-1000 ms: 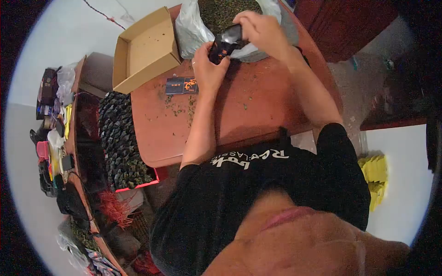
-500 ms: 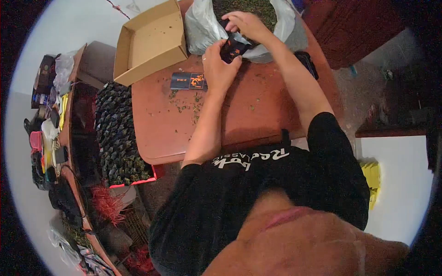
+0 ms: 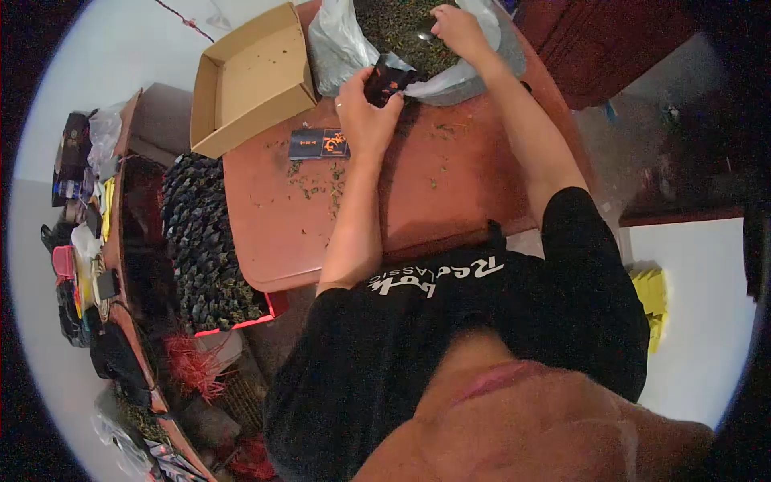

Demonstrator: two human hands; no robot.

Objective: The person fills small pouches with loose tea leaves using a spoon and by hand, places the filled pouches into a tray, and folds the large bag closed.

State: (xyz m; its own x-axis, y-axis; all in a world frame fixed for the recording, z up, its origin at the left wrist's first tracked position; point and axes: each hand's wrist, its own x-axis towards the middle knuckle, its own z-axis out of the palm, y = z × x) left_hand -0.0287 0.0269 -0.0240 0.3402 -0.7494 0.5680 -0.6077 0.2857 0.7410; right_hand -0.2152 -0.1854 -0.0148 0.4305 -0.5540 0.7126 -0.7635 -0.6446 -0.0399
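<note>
My left hand [image 3: 369, 111] is wrapped round a small black pouch [image 3: 389, 79] with orange print, its mouth standing open at the near edge of a plastic bag. That large whitish bag [image 3: 341, 48] lies open and holds dark loose leaves [image 3: 393, 28]. Over the leaves, my right hand [image 3: 459, 32] is closed on a metal spoon [image 3: 426, 34], whose bowl is at the leaves. A flat black packet [image 3: 317, 143] with orange characters lies on the table, left of my left wrist.
An open cardboard box [image 3: 261, 84] sits at the table's back left. Leaf bits are scattered over the reddish table [image 3: 450, 185]. Left of the table stands a red-edged box of many dark packets [image 3: 201, 249]; farther left is a cluttered shelf [image 3: 120, 281].
My right hand has gone from the pouch's mouth to the leaves in the bag with the spoon. My left hand has kept its hold on the pouch. The camera view has shifted slightly.
</note>
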